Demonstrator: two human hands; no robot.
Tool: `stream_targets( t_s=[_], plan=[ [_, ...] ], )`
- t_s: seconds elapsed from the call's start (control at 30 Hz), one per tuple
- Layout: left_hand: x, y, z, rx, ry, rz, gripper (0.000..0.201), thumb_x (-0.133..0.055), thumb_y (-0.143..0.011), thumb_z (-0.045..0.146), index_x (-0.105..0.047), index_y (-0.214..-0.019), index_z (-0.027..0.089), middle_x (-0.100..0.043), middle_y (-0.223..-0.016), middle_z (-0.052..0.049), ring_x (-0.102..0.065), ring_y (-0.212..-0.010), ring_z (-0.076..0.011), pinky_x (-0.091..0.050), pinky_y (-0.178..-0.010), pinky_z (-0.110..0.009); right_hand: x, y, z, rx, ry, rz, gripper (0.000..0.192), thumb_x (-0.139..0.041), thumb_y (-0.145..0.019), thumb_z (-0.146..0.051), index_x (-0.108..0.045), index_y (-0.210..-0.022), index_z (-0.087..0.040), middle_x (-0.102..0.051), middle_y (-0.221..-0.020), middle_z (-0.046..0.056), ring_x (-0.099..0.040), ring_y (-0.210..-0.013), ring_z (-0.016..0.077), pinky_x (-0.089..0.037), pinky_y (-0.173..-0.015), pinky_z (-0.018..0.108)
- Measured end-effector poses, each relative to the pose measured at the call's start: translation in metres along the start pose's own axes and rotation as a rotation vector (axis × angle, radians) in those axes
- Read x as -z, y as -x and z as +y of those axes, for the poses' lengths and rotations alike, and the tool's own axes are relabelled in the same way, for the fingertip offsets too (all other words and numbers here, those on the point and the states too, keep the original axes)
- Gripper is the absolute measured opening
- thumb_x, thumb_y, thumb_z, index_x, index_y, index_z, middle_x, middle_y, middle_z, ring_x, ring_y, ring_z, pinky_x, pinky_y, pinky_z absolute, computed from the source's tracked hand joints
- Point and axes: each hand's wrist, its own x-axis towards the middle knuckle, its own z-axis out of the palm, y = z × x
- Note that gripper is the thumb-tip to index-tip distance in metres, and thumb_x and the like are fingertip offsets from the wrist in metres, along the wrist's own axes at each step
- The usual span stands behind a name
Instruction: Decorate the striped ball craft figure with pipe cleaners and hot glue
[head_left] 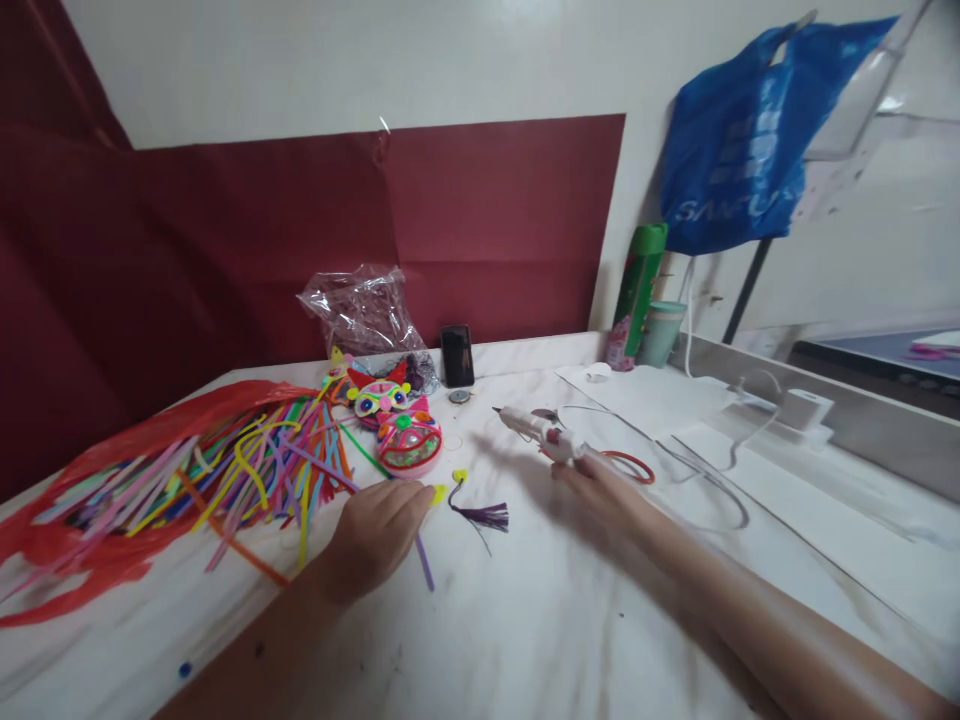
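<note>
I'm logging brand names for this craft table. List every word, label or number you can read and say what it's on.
"SAN...": pale letters on the blue plastic bag hanging at the right; the rest is lost in folds and blur.
Green spray can: has a label, too blurred to read.
Black phone: no readable text.
Glue gun by the right hand: no readable marking.

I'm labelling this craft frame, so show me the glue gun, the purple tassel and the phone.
glue gun (541, 432): head view, on its white barrel.
purple tassel (487, 516): head view, on the fringed strands.
phone (457, 355): head view, on its dark face.
</note>
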Motion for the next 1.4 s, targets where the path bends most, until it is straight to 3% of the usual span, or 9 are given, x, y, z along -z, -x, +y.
stream_targets(
  t_s=[0.1, 0.23, 0.37, 0.5, 0.6, 0.8, 1.0, 1.13, 1.4],
  plan=[
    [-0.003, 0.004, -0.007, 0.007, -0.017, 0.011, 0.020, -0.055, -0.080, 0.007, -0.056, -0.099, 0.013, -0.070, -0.084, -0.008, -0.066, -0.080, -0.0159, -0.053, -0.074, -0.028, -0.003, 0.012, -0.022, -0.249, -0.497, -0.236, 0.018, -0.056, -0.076, -0.027, -0.063, -0.064, -0.016, -0.065, -0.078, 0.008, -0.056, -0.069, 0.0185, -0.042, -0.065, 0.030],
    [-0.006, 0.009, -0.012, 0.025, -0.053, -0.009, 0.019, -0.056, -0.080, 0.008, -0.058, -0.098, 0.012, -0.071, -0.085, -0.009, -0.066, -0.080, -0.0164, -0.053, -0.074, -0.029, -0.009, 0.024, -0.037, -0.244, -0.922, -0.400, 0.027, -0.064, -0.073, -0.038, -0.063, -0.061, -0.015, -0.065, -0.073, 0.008, -0.056, -0.066, 0.0166, -0.043, -0.065, 0.029],
    [-0.007, 0.011, -0.012, 0.019, -0.039, -0.040, 0.022, -0.053, -0.081, 0.007, -0.058, -0.102, 0.013, -0.071, -0.089, -0.009, -0.066, -0.083, -0.0168, -0.054, -0.076, -0.029, -0.009, 0.031, -0.037, -0.219, -0.578, -0.437, 0.041, -0.058, -0.077, -0.052, -0.069, -0.066, -0.014, -0.065, -0.068, 0.007, -0.057, -0.065, 0.0181, -0.045, -0.065, 0.030],
    [-0.007, 0.009, -0.011, -0.009, -0.013, -0.039, 0.022, -0.050, -0.082, 0.007, -0.057, -0.103, 0.012, -0.071, -0.090, -0.010, -0.066, -0.086, -0.0170, -0.053, -0.076, -0.029, -0.010, 0.037, -0.037, -0.243, -0.280, -0.398, 0.043, -0.054, -0.079, -0.055, -0.071, -0.088, -0.017, -0.069, -0.083, 0.006, -0.060, -0.078, 0.0219, -0.049, -0.074, 0.032],
    [-0.007, 0.008, -0.011, -0.001, -0.018, -0.017, 0.022, -0.050, -0.082, 0.008, -0.056, -0.103, 0.014, -0.071, -0.088, -0.009, -0.066, -0.085, -0.0170, -0.053, -0.076, -0.030, -0.011, 0.039, -0.042, -0.169, -0.260, -0.406, 0.040, -0.051, -0.081, -0.050, -0.069, -0.096, -0.018, -0.069, -0.093, 0.006, -0.061, -0.083, 0.0222, -0.049, -0.077, 0.033],
    [-0.010, 0.008, -0.009, -0.012, -0.027, -0.024, 0.022, -0.049, -0.082, 0.007, -0.056, -0.103, 0.013, -0.070, -0.088, -0.010, -0.065, -0.085, -0.0176, -0.053, -0.077, -0.030, -0.009, 0.037, -0.047, -0.055, -0.212, -0.422, 0.035, -0.047, -0.082, -0.045, -0.067, -0.092, -0.018, -0.068, -0.083, 0.005, -0.062, -0.078, 0.0209, -0.051, -0.076, 0.032],
    [-0.011, 0.009, -0.008, -0.026, -0.037, -0.034, 0.023, -0.048, -0.082, 0.007, -0.056, -0.103, 0.013, -0.070, -0.087, -0.009, -0.065, -0.082, -0.0171, -0.053, -0.074, -0.030, -0.011, 0.039, -0.042, -0.130, -0.132, -0.430, 0.039, -0.046, -0.083, -0.047, -0.066, -0.104, -0.020, -0.068, -0.104, 0.006, -0.062, -0.096, 0.0253, -0.047, -0.091, 0.038],
    [-0.010, 0.008, -0.007, -0.034, -0.020, -0.039, 0.020, -0.049, -0.083, 0.007, -0.055, -0.102, 0.010, -0.070, -0.086, -0.010, -0.065, -0.081, -0.0177, -0.052, -0.072, -0.030, -0.010, 0.038, -0.044, -0.074, -0.170, -0.441, 0.039, -0.047, -0.085, -0.045, -0.064, -0.111, -0.021, -0.064, -0.116, 0.007, -0.057, -0.109, 0.0259, -0.044, -0.097, 0.037],
    [-0.010, 0.005, -0.006, -0.039, -0.027, -0.032, 0.020, -0.047, -0.082, 0.007, -0.055, -0.101, 0.010, -0.070, -0.084, -0.010, -0.065, -0.080, -0.0178, -0.052, -0.072, -0.030, -0.009, 0.039, -0.047, -0.073, -0.155, -0.460, 0.037, -0.045, -0.084, -0.041, -0.064, -0.105, -0.018, -0.066, -0.112, 0.007, -0.059, -0.105, 0.0252, -0.044, -0.096, 0.037]
  ],
)
